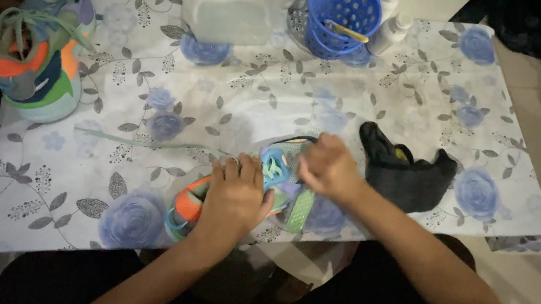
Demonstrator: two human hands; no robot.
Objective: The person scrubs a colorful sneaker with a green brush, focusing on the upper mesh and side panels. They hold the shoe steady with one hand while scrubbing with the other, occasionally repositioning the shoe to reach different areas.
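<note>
A multicoloured sneaker (pixel 280 170) in green, blue and orange lies near the table's front edge. My left hand (pixel 232 200) presses down on its heel half and grips it. My right hand (pixel 327 166) is closed at the shoe's lace area near the toe, pinching something there that I cannot make out. A pale green shoelace (pixel 143 141) trails from the shoe leftward across the cloth. The matching second sneaker (pixel 39 49) stands at the far left of the table, laces in.
A floral blue-and-white cloth (pixel 244 91) covers the table. A dark cloth (pixel 404 172) lies right of my right hand. At the back stand a blue perforated basket (pixel 342 14), white bottles (pixel 390 32) and a translucent box (pixel 227 18). Tiled floor lies to the right.
</note>
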